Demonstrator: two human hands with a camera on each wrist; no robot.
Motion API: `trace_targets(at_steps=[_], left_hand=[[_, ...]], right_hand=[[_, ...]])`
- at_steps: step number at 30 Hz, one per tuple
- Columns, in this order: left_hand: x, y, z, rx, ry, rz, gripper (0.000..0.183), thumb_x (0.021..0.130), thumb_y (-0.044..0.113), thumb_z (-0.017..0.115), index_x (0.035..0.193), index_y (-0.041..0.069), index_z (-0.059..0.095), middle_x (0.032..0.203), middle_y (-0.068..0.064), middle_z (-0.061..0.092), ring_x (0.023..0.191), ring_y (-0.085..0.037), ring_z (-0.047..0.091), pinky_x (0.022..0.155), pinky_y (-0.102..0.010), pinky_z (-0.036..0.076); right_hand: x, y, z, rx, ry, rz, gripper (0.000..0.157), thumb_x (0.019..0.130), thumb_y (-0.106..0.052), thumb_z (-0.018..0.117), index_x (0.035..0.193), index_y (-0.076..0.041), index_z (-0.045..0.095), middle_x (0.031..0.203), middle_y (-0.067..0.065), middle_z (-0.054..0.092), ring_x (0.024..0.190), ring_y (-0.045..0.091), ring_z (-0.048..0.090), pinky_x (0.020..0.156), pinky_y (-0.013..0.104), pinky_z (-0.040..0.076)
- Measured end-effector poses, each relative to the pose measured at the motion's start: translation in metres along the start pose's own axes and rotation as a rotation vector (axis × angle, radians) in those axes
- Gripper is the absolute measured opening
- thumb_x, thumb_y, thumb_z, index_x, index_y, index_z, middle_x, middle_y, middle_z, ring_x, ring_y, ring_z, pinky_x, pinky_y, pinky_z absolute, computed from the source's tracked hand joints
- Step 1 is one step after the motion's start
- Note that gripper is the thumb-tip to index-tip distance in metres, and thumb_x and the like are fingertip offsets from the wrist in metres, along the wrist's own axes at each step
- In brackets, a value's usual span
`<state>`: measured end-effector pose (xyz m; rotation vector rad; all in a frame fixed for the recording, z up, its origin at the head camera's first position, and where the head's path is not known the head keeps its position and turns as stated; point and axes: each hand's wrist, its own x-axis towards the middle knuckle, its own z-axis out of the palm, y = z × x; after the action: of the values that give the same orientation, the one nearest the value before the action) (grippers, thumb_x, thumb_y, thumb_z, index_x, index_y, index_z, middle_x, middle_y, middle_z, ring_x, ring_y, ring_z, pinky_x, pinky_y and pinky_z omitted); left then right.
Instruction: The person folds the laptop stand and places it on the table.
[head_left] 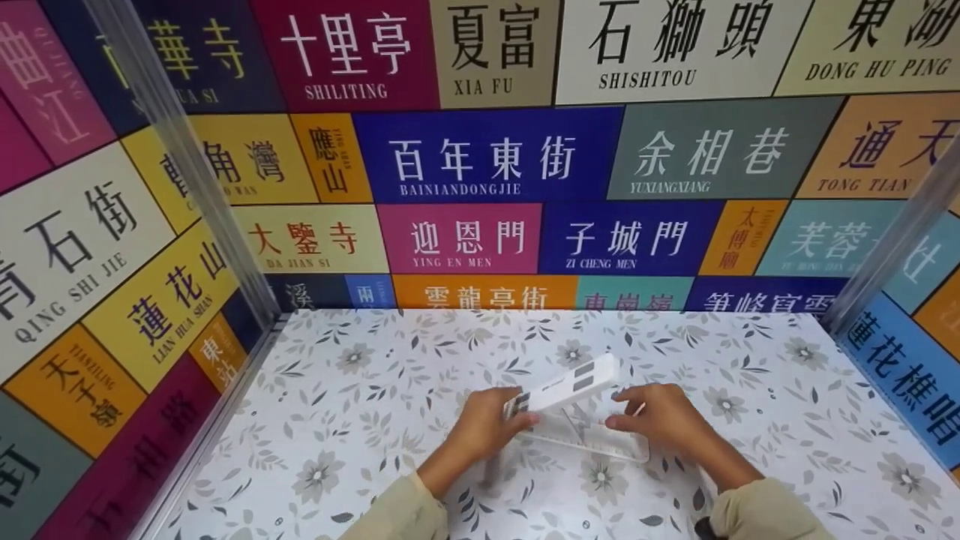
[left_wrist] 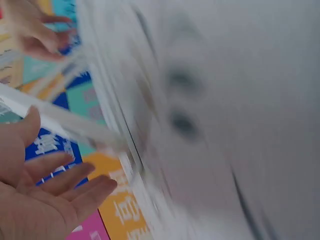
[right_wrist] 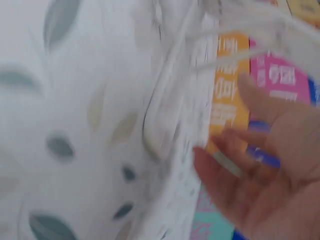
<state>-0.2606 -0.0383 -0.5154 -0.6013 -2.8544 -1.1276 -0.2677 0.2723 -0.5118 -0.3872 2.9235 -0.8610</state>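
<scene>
A white folding stand [head_left: 562, 386] with grey pads on its slanted top plate rests on the table. Thin struts [head_left: 576, 424] join that plate to a flat base frame [head_left: 611, 444]. My left hand [head_left: 484, 424] is at the plate's lower left end, thumb in front and fingers behind. In the left wrist view its fingers [left_wrist: 75, 187] are spread and fairly straight, and the thumb overlaps the stand's edge. Just right of the stand is my right hand [head_left: 660, 416], with loosely bent fingers and nothing in its grasp. The right wrist view shows its fingers [right_wrist: 215, 182] apart from the frame.
A white tabletop with a grey leaf and flower print [head_left: 360, 420] lies under the stand. Behind it and at both sides rise walls of coloured panels with Chinese lettering [head_left: 487, 157]. Clear edge strips [head_left: 225, 202] run up the corners.
</scene>
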Motion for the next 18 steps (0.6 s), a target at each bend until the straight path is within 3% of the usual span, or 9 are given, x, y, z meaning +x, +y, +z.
trace_targets(at_steps=[4, 8, 13, 18], left_hand=[[-0.003, 0.011, 0.011, -0.141, 0.066, -0.032, 0.055, 0.092, 0.043, 0.073, 0.133, 0.007, 0.067, 0.131, -0.010, 0.070, 0.124, -0.027, 0.065, 0.105, -0.043, 0.052], [-0.004, 0.015, 0.022, -0.179, 0.118, -0.043, 0.054, 0.093, 0.041, 0.073, 0.133, 0.005, 0.067, 0.131, -0.011, 0.070, 0.124, -0.027, 0.066, 0.104, -0.041, 0.053], [-0.004, 0.015, 0.031, -0.132, 0.200, -0.014, 0.048, 0.093, 0.034, 0.074, 0.129, 0.004, 0.069, 0.125, -0.012, 0.073, 0.118, -0.027, 0.069, 0.099, -0.039, 0.056], [-0.002, 0.013, 0.035, -0.115, 0.252, -0.008, 0.026, 0.093, 0.029, 0.074, 0.111, 0.011, 0.078, 0.104, -0.003, 0.079, 0.090, -0.012, 0.072, 0.078, -0.028, 0.058]], right_hand=[[0.007, 0.020, -0.003, 0.194, -0.183, -0.113, 0.051, 0.087, -0.039, 0.081, 0.125, -0.005, 0.072, 0.101, 0.009, 0.076, 0.084, 0.017, 0.071, 0.066, 0.029, 0.056], [0.013, 0.035, 0.003, 0.298, -0.280, -0.146, 0.050, 0.086, -0.031, 0.083, 0.129, -0.007, 0.071, 0.110, 0.014, 0.075, 0.093, 0.019, 0.069, 0.069, 0.026, 0.054], [0.016, 0.045, 0.009, 0.304, -0.298, -0.249, 0.051, 0.079, -0.024, 0.088, 0.125, -0.006, 0.073, 0.107, 0.015, 0.073, 0.096, 0.025, 0.068, 0.080, 0.025, 0.055], [0.017, 0.046, 0.014, 0.252, -0.262, -0.334, 0.053, 0.074, -0.022, 0.090, 0.120, -0.003, 0.074, 0.094, 0.013, 0.070, 0.079, 0.021, 0.060, 0.071, 0.023, 0.049]])
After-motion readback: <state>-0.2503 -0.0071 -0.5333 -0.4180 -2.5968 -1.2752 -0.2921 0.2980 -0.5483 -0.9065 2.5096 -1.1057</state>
